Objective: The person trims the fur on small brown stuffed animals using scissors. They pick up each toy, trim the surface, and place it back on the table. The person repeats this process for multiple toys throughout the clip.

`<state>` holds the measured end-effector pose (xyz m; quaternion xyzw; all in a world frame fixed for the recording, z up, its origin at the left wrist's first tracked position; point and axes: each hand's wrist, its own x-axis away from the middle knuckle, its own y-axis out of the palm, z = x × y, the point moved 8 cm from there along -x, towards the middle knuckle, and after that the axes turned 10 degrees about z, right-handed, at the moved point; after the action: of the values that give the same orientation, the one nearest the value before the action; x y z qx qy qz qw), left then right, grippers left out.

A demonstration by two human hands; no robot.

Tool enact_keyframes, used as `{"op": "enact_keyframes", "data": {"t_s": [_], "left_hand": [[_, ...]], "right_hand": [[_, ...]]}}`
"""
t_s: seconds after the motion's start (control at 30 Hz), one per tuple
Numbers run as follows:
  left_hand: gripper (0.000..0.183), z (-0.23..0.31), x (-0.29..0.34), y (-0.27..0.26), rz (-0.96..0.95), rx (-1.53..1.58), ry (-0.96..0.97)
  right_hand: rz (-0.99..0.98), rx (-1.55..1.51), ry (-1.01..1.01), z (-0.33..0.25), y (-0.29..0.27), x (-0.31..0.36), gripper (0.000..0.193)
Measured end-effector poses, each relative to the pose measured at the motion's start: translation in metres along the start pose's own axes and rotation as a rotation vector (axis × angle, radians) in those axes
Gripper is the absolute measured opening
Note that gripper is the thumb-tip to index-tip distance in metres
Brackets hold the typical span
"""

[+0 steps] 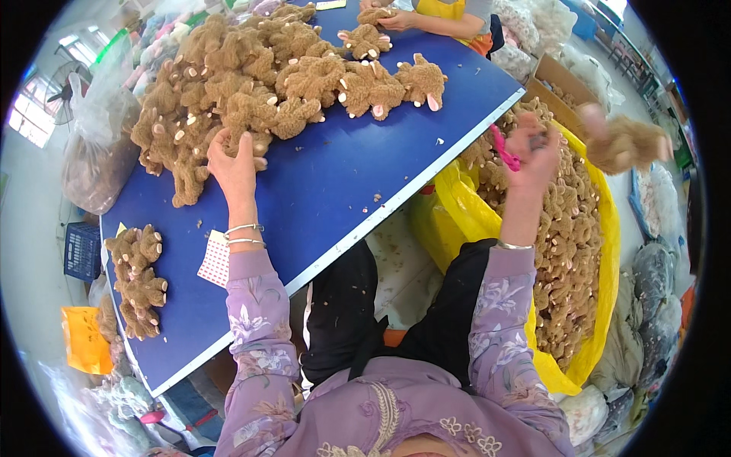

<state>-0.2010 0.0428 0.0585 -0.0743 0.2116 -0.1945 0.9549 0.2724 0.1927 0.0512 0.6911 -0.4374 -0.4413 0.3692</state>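
Observation:
A big heap of brown plush toys (251, 76) covers the far half of the blue table (335, 183). My left hand (234, 169) reaches into the heap's near edge, with its fingers curled over one brown plush toy (242, 131). My right hand (533, 148) is raised off the table's right side, above a yellow bag (601, 251), and grips pink scissors (502, 150). Just right of that hand, a blurred brown plush toy (626, 142) is in the air over the bag, apart from my fingers.
The yellow bag is full of plush toys (567, 251). A small cluster of toys (138, 278) and a white card (215, 259) lie near the table's left end. Another person's hands (396, 19) hold a toy at the far end. Bags, a cardboard box (560, 76) and a blue crate (80, 251) surround the table.

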Motion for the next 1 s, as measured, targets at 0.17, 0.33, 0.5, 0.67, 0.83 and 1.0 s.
{"op": "enact_keyframes", "data": {"t_s": [0.17,0.33,0.5,0.67,0.83,1.0], "left_hand": [[0.053,-0.037,0.005,0.012,-0.096,-0.636,0.258],[0.037,-0.023,0.057,0.050,-0.433,0.301,-0.089],[0.027,-0.004,0.118,0.087,-0.669,0.662,-0.397],[0.032,-0.004,0.138,0.098,-0.760,0.608,-0.457],[0.030,0.018,0.146,0.093,-0.823,0.586,-0.346],[0.023,0.010,0.131,0.091,-0.748,0.767,-0.417]], "right_hand": [[0.352,0.882,0.169,0.094,0.012,0.016,0.021],[0.048,1.286,0.226,0.161,0.019,0.031,0.025],[0.008,1.218,0.161,0.177,0.028,0.036,0.037],[-0.042,1.165,0.226,0.179,0.038,0.041,0.038],[0.052,1.119,0.292,0.177,0.040,0.044,0.026],[0.074,1.049,0.213,0.171,0.031,0.038,0.015]]}}
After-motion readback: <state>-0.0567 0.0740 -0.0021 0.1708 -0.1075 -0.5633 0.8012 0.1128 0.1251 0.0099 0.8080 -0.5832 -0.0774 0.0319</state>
